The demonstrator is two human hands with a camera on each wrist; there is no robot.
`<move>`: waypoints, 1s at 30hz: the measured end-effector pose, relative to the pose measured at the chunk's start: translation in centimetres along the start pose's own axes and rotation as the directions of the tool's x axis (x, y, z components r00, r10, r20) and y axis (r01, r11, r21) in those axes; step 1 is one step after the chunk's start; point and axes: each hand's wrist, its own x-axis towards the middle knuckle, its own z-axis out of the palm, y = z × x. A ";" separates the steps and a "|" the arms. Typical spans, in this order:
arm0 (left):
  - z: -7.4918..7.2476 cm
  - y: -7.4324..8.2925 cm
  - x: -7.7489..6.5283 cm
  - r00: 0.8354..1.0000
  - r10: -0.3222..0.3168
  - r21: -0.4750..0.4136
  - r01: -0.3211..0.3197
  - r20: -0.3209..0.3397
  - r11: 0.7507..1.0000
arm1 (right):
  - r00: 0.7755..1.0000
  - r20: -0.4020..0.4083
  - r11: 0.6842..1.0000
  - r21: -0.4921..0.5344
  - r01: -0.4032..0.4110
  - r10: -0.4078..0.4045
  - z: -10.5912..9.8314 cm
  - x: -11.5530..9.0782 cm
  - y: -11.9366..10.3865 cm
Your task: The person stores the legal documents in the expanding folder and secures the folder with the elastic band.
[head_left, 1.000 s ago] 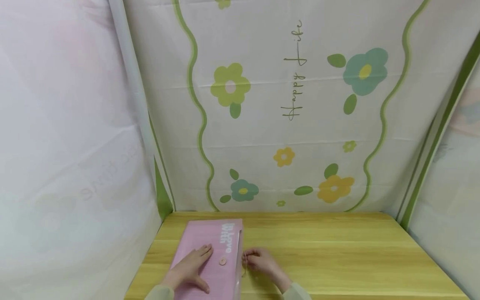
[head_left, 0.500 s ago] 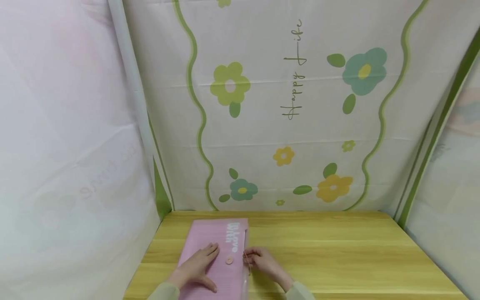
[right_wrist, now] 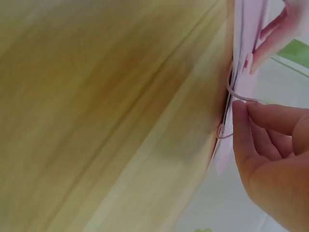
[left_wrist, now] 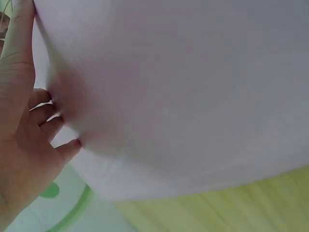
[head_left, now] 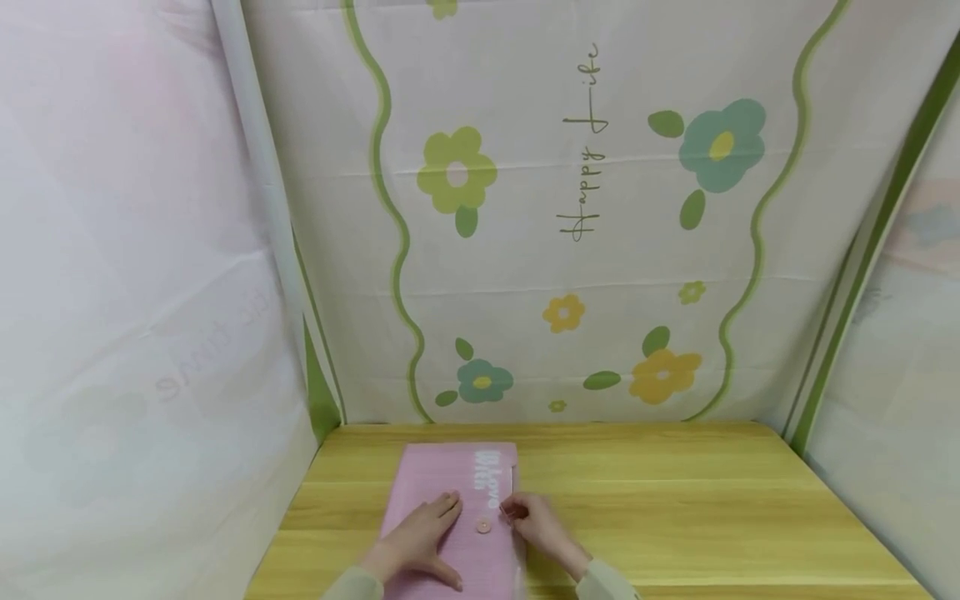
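Note:
A pink file folder (head_left: 431,471) with white lettering lies on the table, a round button (head_left: 483,527) on its cover. My left hand (head_left: 423,537) rests on the cover with fingers spread and thumb out, left of the button. In the left wrist view, that hand (left_wrist: 29,125) lies against the broad pale surface of the folder. At the folder's right edge, my right hand (head_left: 542,527) pinches a thin cord between thumb and index finger. The right wrist view shows the looped cord (right_wrist: 231,87) running from the folder's edge to the fingertips of this hand (right_wrist: 275,150).
The wood-grain table (head_left: 675,508) extends to the right of the folder. A white cloth backdrop (head_left: 525,208) with printed flowers rises behind it, and a white cloth side (head_left: 135,333) stands at the left.
The folder has slid to the right under my left hand. My right hand, still pinching the cord, has shifted slightly right, its fingertips now at the cover's edge near the button.

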 end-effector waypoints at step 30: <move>0.7 1.5 1.3 0.999 -0.024 0.006 0.025 -0.022 1.000 | 0.981 0.159 0.841 -0.512 0.175 -0.108 1.1 2.4 -1.5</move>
